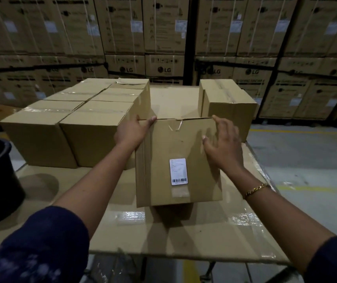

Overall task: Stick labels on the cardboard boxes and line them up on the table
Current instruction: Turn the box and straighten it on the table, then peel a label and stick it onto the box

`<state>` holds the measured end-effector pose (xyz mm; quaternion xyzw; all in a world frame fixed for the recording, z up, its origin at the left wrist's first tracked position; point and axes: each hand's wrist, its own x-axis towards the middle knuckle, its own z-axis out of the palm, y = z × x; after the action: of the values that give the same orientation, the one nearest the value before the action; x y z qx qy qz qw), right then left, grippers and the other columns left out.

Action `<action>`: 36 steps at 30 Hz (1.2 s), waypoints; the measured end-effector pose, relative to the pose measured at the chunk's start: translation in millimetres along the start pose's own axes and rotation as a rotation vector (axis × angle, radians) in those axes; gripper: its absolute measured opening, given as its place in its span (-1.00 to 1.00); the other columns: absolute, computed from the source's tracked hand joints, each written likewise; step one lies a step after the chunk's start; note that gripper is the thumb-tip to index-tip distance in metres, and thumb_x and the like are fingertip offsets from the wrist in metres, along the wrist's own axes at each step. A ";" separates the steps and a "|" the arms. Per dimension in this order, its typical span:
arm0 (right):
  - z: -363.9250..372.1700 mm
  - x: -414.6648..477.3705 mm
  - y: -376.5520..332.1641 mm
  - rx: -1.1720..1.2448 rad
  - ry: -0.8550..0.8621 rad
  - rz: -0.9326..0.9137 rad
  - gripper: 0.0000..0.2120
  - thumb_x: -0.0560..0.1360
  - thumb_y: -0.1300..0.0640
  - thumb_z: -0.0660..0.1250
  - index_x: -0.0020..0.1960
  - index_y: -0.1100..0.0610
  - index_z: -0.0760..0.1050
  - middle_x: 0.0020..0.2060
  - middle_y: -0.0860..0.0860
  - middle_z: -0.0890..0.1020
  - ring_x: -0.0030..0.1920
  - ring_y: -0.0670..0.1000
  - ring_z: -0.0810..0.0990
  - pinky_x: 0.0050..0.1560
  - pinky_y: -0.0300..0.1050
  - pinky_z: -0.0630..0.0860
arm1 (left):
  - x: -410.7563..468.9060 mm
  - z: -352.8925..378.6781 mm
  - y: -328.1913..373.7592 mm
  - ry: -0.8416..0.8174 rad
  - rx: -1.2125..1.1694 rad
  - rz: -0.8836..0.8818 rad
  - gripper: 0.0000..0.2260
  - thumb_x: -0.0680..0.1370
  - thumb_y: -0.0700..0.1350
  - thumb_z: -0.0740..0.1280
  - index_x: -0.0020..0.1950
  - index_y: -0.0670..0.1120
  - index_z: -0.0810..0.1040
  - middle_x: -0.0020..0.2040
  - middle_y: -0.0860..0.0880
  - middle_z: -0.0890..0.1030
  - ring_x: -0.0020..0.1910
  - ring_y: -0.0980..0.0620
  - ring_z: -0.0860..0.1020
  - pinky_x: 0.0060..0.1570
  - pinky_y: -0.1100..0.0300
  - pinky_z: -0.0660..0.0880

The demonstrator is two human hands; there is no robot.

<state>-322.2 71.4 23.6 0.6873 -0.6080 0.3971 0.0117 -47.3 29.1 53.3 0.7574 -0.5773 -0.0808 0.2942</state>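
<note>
mid-frame, a corrugated cardboard box (pixel 163 152) wears a white barcode label (pixel 178 171), print unreadable. left hand (pixel 132 133) clamps its top-left corner; right hand (pixel 223 149) lies on it, fingers splayed. lg cartons (pixel 164 66) behind.

Left hand (pixel 132 132) curled, right hand (pixel 222 146) splayed.

Dark navy sleeves (pixel 41 248), gold chain bracelet (pixel 256 189) on R wrist.

"LG" on stacked cartons (pixel 164 65)
</note>
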 end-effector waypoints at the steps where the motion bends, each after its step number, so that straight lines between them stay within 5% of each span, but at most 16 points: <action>1: 4.5 -9.4 -5.2 0.027 0.045 -0.042 -0.54 0.52 -0.02 0.35 0.40 0.00 0.42 0.23 -0.01 0.50 0.19 0.05 0.44 0.20 0.07 0.49 | -0.4 6.0 -1.0 0.038 -0.019 0.011 -0.23 0.46 0.57 0.01 0.39 0.05 0.42 0.25 -0.12 0.58 0.23 -0.23 0.54 0.09 -0.10 0.52; 4: 22.7 -32.3 -18.3 0.134 -0.049 -0.012 -0.74 0.51 -0.02 0.37 0.19 -0.06 0.52 -0.01 -0.16 0.52 -0.02 -0.09 0.49 -0.08 -0.02 0.55 | -2.7 20.2 -3.1 0.133 -0.087 0.054 -0.32 0.52 0.51 0.00 0.36 0.03 0.38 0.31 -0.13 0.52 0.25 -0.25 0.51 0.05 -0.11 0.50; 9: 45.6 -40.5 -25.7 0.103 -0.140 0.000 -0.79 0.52 -0.09 0.36 0.12 -0.09 0.48 -0.01 -0.18 0.52 0.01 -0.09 0.52 -0.13 -0.09 0.53 | 0.5 30.4 -1.6 0.232 -0.140 0.076 -0.44 0.60 0.37 0.09 0.34 -0.05 0.40 0.29 -0.16 0.52 0.19 -0.23 0.54 -0.05 -0.01 0.41; 18: 55.4 -55.6 -33.4 -0.027 -0.192 -0.035 -0.55 0.43 -0.27 0.40 0.20 -0.08 0.44 0.10 -0.13 0.49 0.13 -0.04 0.50 -0.14 -0.12 0.46 | 16.3 38.6 -5.7 0.288 -0.148 0.149 -0.58 0.65 0.26 0.11 0.21 -0.04 0.48 0.19 -0.10 0.55 0.19 -0.17 0.50 -0.04 0.01 0.42; 23: 59.0 -60.1 -45.3 -0.082 -0.188 0.179 -0.41 0.38 -0.35 0.43 0.25 -0.08 0.37 0.16 -0.11 0.50 0.18 0.00 0.51 -0.08 -0.08 0.49 | 28.4 41.8 -6.4 0.292 -0.148 0.153 -0.58 0.65 0.26 0.11 0.21 -0.06 0.48 0.15 -0.10 0.56 0.15 -0.15 0.52 -0.04 0.03 0.41; 30: 63.2 -48.7 -55.1 0.065 -0.195 0.377 -0.37 0.33 -0.25 0.53 0.30 -0.10 0.40 0.01 -0.19 0.60 0.15 -0.01 0.55 -0.08 -0.07 0.47 | 34.7 45.8 -9.2 0.235 -0.130 0.190 -0.54 0.64 0.23 0.14 0.41 -0.04 0.38 0.34 -0.11 0.46 0.31 -0.15 0.45 0.10 0.03 0.34; 36: 64.5 -44.1 -52.6 0.112 -0.236 0.443 -0.65 0.33 -0.22 0.52 -0.02 -0.08 0.52 -0.06 -0.15 0.58 0.02 -0.01 0.57 -0.06 -0.01 0.55 | 29.2 48.2 -18.5 0.149 -0.161 0.210 -0.43 0.64 0.26 0.13 0.57 0.00 0.21 0.52 -0.13 0.27 0.42 -0.21 0.37 0.24 -0.07 0.39</action>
<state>-241.1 89.4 -20.7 0.5784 -0.7182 0.3401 -0.1846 -44.9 -11.8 10.5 0.6709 -0.6215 -0.0390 0.4027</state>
